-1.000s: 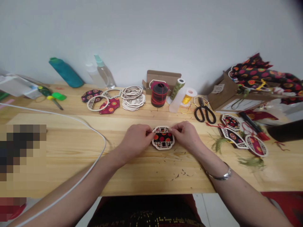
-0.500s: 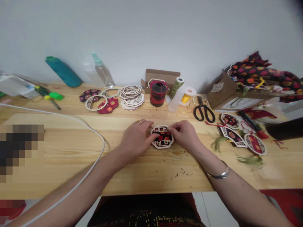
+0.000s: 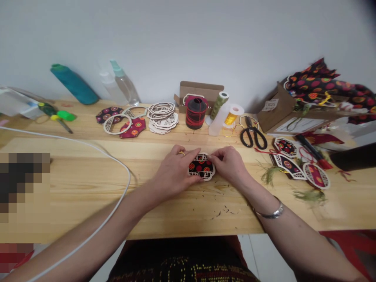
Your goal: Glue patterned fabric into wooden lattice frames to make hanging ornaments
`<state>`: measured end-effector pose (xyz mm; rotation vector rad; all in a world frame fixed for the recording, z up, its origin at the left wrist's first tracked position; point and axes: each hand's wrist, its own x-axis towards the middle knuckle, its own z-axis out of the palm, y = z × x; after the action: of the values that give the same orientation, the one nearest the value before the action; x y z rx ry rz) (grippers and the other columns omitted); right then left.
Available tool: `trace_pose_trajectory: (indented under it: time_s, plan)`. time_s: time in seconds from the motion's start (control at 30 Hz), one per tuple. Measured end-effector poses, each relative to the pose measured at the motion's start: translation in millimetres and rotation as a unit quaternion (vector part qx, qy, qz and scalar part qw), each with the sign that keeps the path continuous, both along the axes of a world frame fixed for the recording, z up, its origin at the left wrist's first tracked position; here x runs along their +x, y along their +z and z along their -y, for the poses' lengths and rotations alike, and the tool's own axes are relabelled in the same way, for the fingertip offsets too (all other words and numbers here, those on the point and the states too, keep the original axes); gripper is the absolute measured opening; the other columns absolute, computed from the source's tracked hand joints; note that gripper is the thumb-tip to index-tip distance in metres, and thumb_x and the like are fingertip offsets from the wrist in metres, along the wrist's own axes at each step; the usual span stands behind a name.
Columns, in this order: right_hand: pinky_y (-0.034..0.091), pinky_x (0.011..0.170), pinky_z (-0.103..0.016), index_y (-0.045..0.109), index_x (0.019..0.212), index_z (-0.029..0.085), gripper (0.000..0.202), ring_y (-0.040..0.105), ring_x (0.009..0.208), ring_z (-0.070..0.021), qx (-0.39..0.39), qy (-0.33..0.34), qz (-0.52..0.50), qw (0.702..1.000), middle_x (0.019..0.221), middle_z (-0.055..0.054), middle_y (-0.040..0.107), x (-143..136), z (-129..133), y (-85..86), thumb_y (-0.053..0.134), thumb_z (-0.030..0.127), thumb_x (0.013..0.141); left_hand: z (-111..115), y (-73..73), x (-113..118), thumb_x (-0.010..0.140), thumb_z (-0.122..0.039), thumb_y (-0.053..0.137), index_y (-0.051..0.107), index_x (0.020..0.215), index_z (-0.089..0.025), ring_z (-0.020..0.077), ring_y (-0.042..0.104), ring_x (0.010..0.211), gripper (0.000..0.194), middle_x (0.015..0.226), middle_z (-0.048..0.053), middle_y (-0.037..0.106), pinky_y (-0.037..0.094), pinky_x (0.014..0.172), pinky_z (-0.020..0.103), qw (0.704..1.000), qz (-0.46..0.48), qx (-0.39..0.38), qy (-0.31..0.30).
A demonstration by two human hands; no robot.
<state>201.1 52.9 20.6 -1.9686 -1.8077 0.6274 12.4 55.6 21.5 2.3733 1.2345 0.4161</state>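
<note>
A pale lattice frame with dark, red-patterned fabric (image 3: 202,167) lies on the wooden table (image 3: 188,211) in front of me. My left hand (image 3: 179,168) grips it from the left, thumb along the lower edge and fingers at the upper left. At its upper right edge, my right hand (image 3: 227,162) pinches the rim between thumb and forefinger. Behind it stand a spool of red and black cord (image 3: 195,114) and a stack of pale lattice frames (image 3: 162,117).
Black-handled scissors (image 3: 253,137), a yellow thread spool (image 3: 233,114) and finished-looking ornaments (image 3: 316,175) lie to the right, near a cardboard box (image 3: 282,113) of fabric. A white cable (image 3: 117,158) crosses the left side, over my forearm. A teal cone (image 3: 75,84) leans at the wall.
My left thumb has moved from the front of the piece down to its lower edge, and the left fingers now reach its upper edge. The view has shifted slightly.
</note>
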Motion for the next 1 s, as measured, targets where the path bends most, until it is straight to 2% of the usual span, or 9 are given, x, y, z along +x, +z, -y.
trace_pose_trajectory:
  time_s: [0.53,0.6,0.7,0.8,0.9,1.0]
  plan:
    - [0.043,0.063,-0.031,0.074,0.068,0.019,0.017,0.060,0.065,-0.0182,0.016,-0.017,-0.024,0.999,0.065,-0.005,0.071,1.1,2.1,-5.6,0.064,0.029,0.077,-0.2,2.6,1.1,0.075,-0.045,0.069,0.043,0.140,-0.015,0.0287,0.043,0.114,0.077,0.109,0.011,0.063,0.042,0.096,0.039,0.999,-0.036,-0.033,0.003]
    - [0.043,0.064,-0.032,0.074,0.067,0.019,0.022,0.059,0.063,-0.0183,0.035,-0.014,-0.035,0.999,0.063,-0.005,0.070,4.3,1.0,-7.5,0.060,0.031,0.080,-0.2,2.2,1.2,0.075,-0.046,0.068,0.042,0.141,-0.015,0.0287,0.043,0.115,0.077,0.110,0.011,0.062,0.042,0.096,0.039,0.999,-0.037,-0.031,0.005]
    - [0.046,0.072,-0.035,0.074,0.073,0.018,0.021,0.060,0.073,-0.0202,0.117,-0.024,-0.074,0.990,0.069,-0.006,0.070,12.5,-1.7,-6.1,0.058,0.028,0.082,0.0,1.6,1.3,0.075,-0.048,0.068,0.042,0.141,-0.016,0.0287,0.043,0.116,0.078,0.114,0.012,0.060,0.042,0.097,0.039,0.999,-0.041,-0.028,0.006]
    - [0.045,0.087,-0.041,0.074,0.086,0.022,0.012,0.058,0.092,-0.0222,0.182,0.041,-0.117,0.975,0.083,-0.005,0.071,20.8,-3.1,0.9,0.066,0.021,0.076,0.1,1.2,1.1,0.075,-0.048,0.068,0.041,0.141,-0.016,0.0284,0.043,0.116,0.078,0.114,0.012,0.060,0.042,0.096,0.039,0.999,-0.041,-0.027,0.001]
    - [0.042,0.098,-0.044,0.070,0.096,0.024,0.024,0.054,0.108,-0.0232,0.163,0.161,-0.143,0.963,0.097,-0.005,0.067,25.3,-1.0,8.8,0.073,0.022,0.072,-0.2,0.6,0.4,0.076,-0.050,0.067,0.041,0.140,-0.016,0.0284,0.043,0.113,0.078,0.112,0.010,0.062,0.042,0.095,0.039,0.999,-0.035,-0.019,-0.007]
    - [0.041,0.103,-0.043,0.064,0.106,0.023,0.037,0.047,0.122,-0.0241,0.125,0.231,-0.127,0.956,0.111,-0.008,0.059,26.2,3.4,13.4,0.076,0.025,0.070,-0.4,0.4,-0.3,0.075,-0.054,0.066,0.041,0.140,-0.018,0.0290,0.044,0.111,0.078,0.109,0.010,0.063,0.042,0.093,0.040,0.999,-0.035,-0.017,-0.011]
